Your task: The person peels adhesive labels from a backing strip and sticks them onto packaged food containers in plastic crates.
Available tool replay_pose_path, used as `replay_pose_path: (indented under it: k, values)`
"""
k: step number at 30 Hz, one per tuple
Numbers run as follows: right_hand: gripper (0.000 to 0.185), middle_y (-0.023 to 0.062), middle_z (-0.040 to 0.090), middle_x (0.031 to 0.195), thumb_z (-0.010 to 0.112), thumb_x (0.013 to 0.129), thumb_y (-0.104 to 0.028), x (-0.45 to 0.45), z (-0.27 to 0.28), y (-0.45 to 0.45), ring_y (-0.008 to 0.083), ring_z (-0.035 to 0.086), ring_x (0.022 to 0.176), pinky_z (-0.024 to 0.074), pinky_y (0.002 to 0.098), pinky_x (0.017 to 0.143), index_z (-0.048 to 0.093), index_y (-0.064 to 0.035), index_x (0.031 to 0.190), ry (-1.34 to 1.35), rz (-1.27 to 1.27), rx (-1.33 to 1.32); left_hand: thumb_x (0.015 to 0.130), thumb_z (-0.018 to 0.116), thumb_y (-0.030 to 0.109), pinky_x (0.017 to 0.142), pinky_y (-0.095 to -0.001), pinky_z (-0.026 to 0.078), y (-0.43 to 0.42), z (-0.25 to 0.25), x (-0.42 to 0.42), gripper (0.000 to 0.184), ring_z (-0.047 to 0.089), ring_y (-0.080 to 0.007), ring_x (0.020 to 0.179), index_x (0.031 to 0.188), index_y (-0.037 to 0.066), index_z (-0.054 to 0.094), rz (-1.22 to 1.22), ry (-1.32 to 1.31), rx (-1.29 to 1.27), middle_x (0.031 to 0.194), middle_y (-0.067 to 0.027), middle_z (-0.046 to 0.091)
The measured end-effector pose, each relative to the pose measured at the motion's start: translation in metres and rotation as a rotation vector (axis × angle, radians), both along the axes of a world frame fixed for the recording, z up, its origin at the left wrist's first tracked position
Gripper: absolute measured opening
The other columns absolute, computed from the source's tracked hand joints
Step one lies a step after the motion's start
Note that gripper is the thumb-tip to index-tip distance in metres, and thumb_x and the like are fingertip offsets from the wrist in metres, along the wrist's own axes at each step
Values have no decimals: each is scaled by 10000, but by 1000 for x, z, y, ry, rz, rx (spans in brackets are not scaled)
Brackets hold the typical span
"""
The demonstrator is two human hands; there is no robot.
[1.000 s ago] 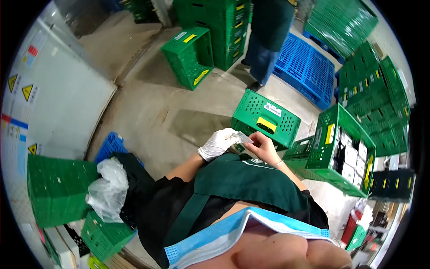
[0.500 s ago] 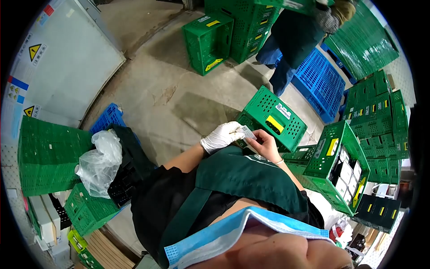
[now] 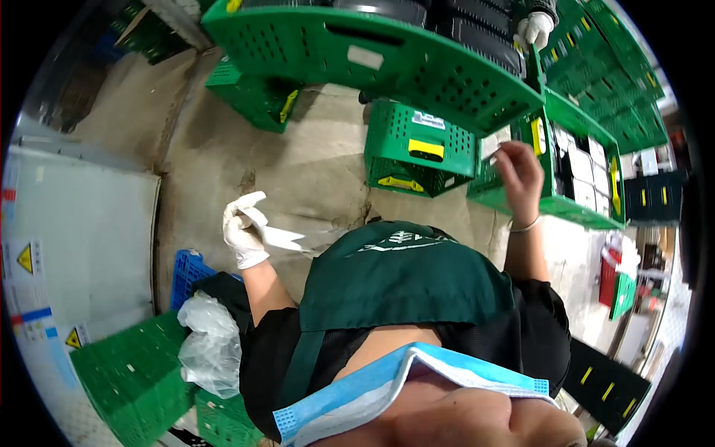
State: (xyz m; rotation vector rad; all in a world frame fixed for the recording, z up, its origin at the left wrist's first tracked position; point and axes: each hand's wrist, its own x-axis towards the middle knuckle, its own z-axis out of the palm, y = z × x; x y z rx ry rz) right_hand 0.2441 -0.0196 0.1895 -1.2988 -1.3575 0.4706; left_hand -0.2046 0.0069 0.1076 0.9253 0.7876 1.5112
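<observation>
Clamping a white, paper-like strip point(image 3: 279, 238) in the white-gloved left hand point(image 3: 241, 232), at left; holding the bare right hand point(image 3: 523, 177) at right, near a green perforated plastic crate point(image 3: 395, 138); cannot tell that hand's grip.

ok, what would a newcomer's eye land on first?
The large green perforated plastic crate of black containers across the top, another person's gloved hand at its right end. Next, left of centre, the wearer's white-gloved left hand holding a thin white strip.
</observation>
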Motion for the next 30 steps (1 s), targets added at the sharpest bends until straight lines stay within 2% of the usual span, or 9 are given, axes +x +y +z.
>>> replay_pose_path:
  k: [3, 7, 9, 11, 13, 15, 19, 27, 30]
  values:
    - [135, -5, 536, 719, 591, 752, -52, 39, -1, 1, 46, 460, 620, 389, 173, 593, 541, -11, 870, -18, -127, 73, 856, 375, 263, 310, -168, 263, 14, 20, 31, 451, 302, -45, 306, 1034, -140, 474, 136, -87, -322, 599, -83, 556]
    - [196, 20, 566, 739, 614, 735, -78, 66, -29, 28, 78, 529, 660, 427, 198, 646, 537, -15, 903, -244, -140, -183, 847, 428, 148, 357, -186, 319, 51, 41, 90, 303, 345, -61, 357, 1085, -20, 509, -12, 321, -376, 680, -48, 554]
    - [268, 69, 585, 800, 648, 686, -109, 69, -55, 56, 157, 567, 740, 446, 258, 702, 543, -19, 915, -273, -49, -320, 832, 446, 108, 426, -189, 358, 83, 37, 127, 298, 413, -68, 435, 1121, 75, 512, 14, 546, -198, 643, -15, 526]
    - [398, 112, 564, 931, 672, 629, -158, 68, -83, 89, 233, 541, 862, 426, 307, 772, 526, -31, 977, -615, 84, -185, 812, 473, 125, 499, -187, 386, 119, 28, 151, 352, 454, -74, 503, 1163, 147, 477, 15, 1205, -99, 627, -23, 517]
    - [612, 134, 468, 1110, 697, 567, -267, 65, -113, 116, 286, 441, 1022, 371, 380, 854, 460, -51, 1088, -755, 307, -274, 774, 509, 187, 580, -241, 429, 149, 18, 174, 470, 541, -133, 623, 1227, 198, 387, -162, 1234, -240, 770, -80, 567]
    - [846, 129, 351, 1229, 707, 533, -361, 59, -143, 122, 303, 348, 1113, 329, 442, 886, 311, -72, 1223, -1134, 473, -474, 712, 511, 327, 767, -376, 421, 171, 2, 192, 622, 489, -275, 985, 1271, 184, 280, -513, 2081, 80, 1179, -115, 416]
    - [1023, 139, 278, 1278, 708, 509, -381, 56, -156, 108, 302, 305, 1146, 307, 481, 887, 134, -89, 1305, -1229, 505, -529, 578, 586, 342, 776, -383, 427, 183, -17, 212, 848, 511, -307, 950, 1277, 47, 207, -837, 2134, -37, 1185, -182, 384]
    - [809, 150, 489, 1037, 702, 460, -262, 92, -140, 152, 295, 464, 947, 364, 349, 860, 389, -53, 1176, -610, 569, -359, 533, 645, 219, 749, -374, 454, 191, -14, 228, 999, 543, -344, 896, 1285, -7, 27, -905, 2233, -9, 1260, -259, 273]
    - [637, 131, 538, 1005, 657, 548, -235, 121, -107, 168, 212, 518, 922, 393, 290, 832, 463, -17, 1114, 47, 641, -718, 546, 633, 241, 728, -386, 457, 197, -9, 218, 915, 546, -336, 868, 1291, 91, 125, -910, 2086, 23, 1237, -196, 322]
